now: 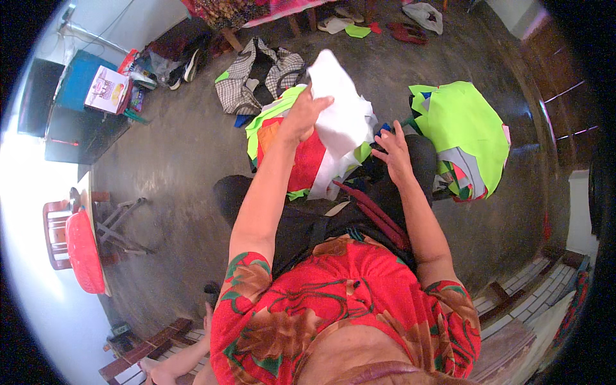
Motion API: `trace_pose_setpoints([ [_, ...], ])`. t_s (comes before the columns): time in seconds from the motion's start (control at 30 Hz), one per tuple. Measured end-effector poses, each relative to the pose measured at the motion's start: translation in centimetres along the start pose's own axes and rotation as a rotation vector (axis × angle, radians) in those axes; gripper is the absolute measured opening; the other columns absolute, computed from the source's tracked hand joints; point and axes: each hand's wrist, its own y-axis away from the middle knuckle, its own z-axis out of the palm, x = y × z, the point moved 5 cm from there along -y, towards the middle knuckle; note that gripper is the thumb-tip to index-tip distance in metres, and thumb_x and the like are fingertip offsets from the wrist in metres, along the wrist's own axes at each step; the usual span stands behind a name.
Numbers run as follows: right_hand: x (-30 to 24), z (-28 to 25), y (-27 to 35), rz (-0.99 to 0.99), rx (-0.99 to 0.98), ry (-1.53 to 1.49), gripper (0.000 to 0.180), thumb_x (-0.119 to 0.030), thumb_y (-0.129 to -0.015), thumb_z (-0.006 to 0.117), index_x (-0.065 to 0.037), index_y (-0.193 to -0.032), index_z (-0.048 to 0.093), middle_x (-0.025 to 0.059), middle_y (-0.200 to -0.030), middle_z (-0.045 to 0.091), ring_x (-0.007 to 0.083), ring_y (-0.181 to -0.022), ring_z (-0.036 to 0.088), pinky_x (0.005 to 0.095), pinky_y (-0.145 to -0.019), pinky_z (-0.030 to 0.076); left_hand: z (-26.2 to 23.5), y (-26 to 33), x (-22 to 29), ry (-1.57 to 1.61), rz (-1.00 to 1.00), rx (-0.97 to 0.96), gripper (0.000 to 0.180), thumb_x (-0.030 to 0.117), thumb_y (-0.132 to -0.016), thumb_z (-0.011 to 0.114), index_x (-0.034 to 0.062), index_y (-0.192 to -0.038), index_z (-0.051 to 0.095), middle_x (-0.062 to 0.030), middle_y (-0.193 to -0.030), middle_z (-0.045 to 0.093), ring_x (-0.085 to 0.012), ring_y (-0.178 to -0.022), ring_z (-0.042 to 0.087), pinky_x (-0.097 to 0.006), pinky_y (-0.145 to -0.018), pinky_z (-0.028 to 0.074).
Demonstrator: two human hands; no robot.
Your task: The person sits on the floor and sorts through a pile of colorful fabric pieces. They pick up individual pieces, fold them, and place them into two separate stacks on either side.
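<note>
A white piece of cloth (337, 102) is raised in my left hand (304, 120), whose thumb and fingers close on its left edge. Below it, between my knees, lies a pile of fabric scraps (308, 165) in red, white, orange and neon yellow. My right hand (396, 154) is off to the right of the pile, fingers spread, with nothing visible in it. A small bit of blue fabric (383, 129) shows just beyond those fingertips. Part of the pile is hidden by the white cloth and my left forearm.
Right of my knee stands a heap of neon yellow fabric (465, 125). A checked cloth bag (239, 86) lies beyond the pile. At left are a red rounded object (85, 251) and a folding stand (122, 221). Another person's limb (183, 364) shows at lower left.
</note>
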Motion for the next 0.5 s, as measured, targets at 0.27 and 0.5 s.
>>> trace_pose_setpoints([
  [0.27,-0.2,-0.3,0.1,-0.001,-0.003,-0.027,0.069,-0.022,-0.091,0.053,-0.011,-0.145,0.012,0.0175,-0.129,0.042,0.0266,-0.105,0.055,0.0391,-0.082,0.047,0.4,-3.1,5.6,0.107,0.037,-0.079,0.04,0.003,-0.078,0.061,-0.0018,-0.116,0.05,-0.0114,-0.104,0.061,-0.0226,-0.093,0.061,-0.036,-0.084,0.049],
  [0.5,0.3,0.1,-0.3,0.012,-0.035,-0.01,0.071,-0.02,-0.088,0.055,-0.01,-0.144,0.013,0.0159,-0.122,0.048,0.0241,-0.097,0.059,0.0345,-0.077,0.049,-13.4,-1.5,-6.0,-0.221,-0.155,0.181,0.05,0.0,-0.077,0.056,-0.0029,-0.125,0.043,-0.0109,-0.117,0.055,-0.0204,-0.105,0.053,-0.032,-0.091,0.042],
])
